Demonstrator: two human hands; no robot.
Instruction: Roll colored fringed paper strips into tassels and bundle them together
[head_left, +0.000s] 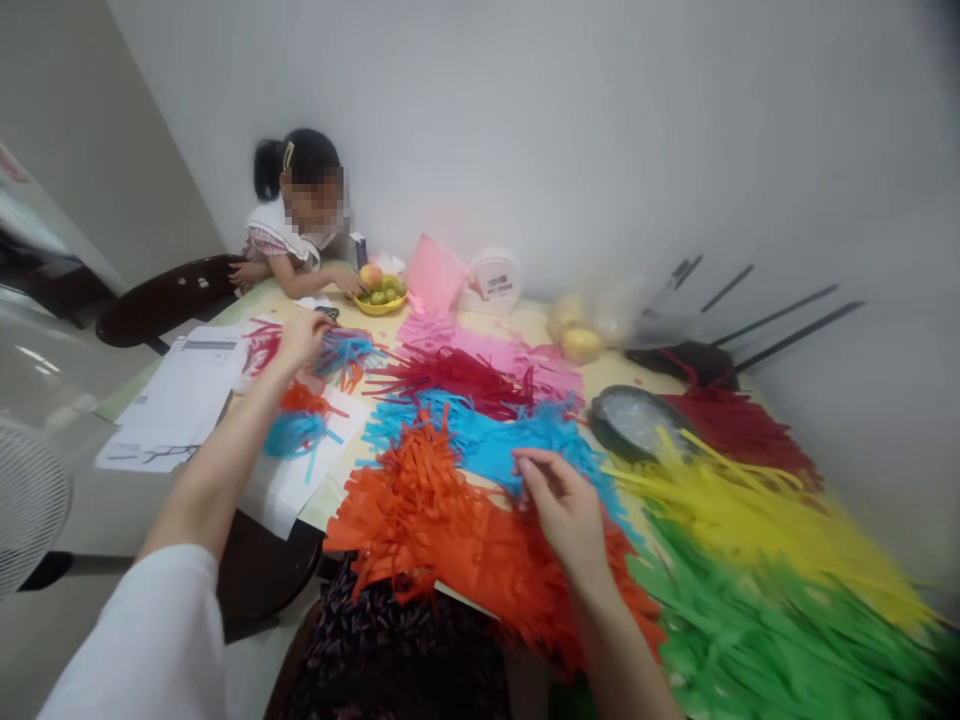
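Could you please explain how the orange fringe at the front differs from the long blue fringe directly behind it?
The orange fringe lies nearer to the camera; the blue fringe lies farther back. The orange fringe shows a larger area, while the blue fringe shows a narrower band. The orange fringe partly overlaps the blue fringe. Both have many thin strips beside flatter parts.

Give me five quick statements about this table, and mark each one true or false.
1. The left hand is stretched out farther than the right hand. True.
2. Fruit sits in a blue bowl. False: the bowl is yellow.
3. Green strips lie beside yellow strips. True.
4. A fan shows at the right edge. False: it is at the left edge.
5. Orange strips lie nearer the camera wearer than pink strips. True.
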